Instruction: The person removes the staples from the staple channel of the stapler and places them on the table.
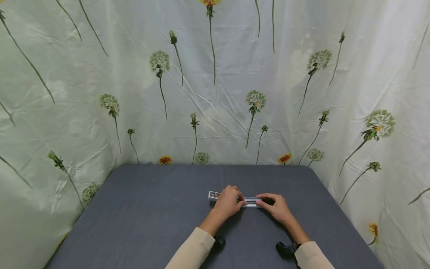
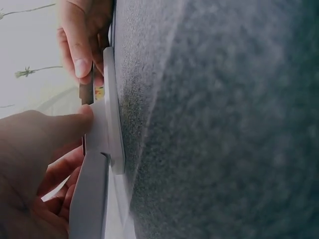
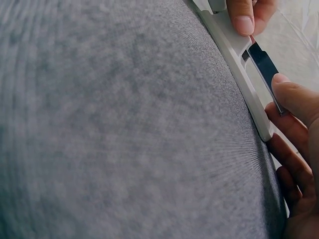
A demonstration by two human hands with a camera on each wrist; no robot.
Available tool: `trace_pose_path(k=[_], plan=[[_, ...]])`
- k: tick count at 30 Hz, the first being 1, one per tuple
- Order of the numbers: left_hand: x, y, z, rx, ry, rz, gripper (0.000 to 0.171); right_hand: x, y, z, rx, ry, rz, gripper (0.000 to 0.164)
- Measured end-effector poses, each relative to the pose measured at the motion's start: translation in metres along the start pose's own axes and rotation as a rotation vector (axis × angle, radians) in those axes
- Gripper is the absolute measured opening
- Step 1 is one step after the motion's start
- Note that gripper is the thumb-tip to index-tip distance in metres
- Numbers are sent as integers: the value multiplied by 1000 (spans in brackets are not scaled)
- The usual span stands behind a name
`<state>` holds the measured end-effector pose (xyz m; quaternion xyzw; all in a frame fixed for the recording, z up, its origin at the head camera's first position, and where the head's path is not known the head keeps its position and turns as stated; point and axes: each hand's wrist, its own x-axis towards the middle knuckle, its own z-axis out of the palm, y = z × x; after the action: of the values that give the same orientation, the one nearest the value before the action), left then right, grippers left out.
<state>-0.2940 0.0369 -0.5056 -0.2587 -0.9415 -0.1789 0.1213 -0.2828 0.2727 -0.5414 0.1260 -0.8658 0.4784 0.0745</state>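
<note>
A white stapler [image 1: 250, 205] lies on the table, its top cover [image 2: 88, 199] swung back to the left. The long base [image 3: 239, 82] rests flat on the cloth. Above it runs the narrow metal staple magazine [image 3: 264, 67]. My left hand [image 1: 229, 201] pinches the stapler's body near its middle, covering much of it in the head view. At the right end, my right hand [image 1: 276, 208] pinches the magazine's tip between thumb and fingers, while lower fingers touch the base's end. Whether staples lie inside cannot be seen.
Dark grey cloth [image 1: 151, 220] covers the table. A pale curtain [image 1: 221, 112] printed with dandelions hangs behind and along both sides. Black straps with small dark devices [image 1: 285, 249] sit at the wrists, below beige sleeves.
</note>
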Motion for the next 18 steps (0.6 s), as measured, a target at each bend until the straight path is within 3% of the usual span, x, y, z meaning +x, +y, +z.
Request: trace_pose_path(k=[7,13,18], plan=[[0,4,2,19,63,1,8,1,1,-1,2,7,-12,23],[-2,6,5,-22,87,-39,9,2,2,0,-6,11,-22,23],[-4,7,9,-44,147,-54,10,1,2,1,-13,13,-14,23]])
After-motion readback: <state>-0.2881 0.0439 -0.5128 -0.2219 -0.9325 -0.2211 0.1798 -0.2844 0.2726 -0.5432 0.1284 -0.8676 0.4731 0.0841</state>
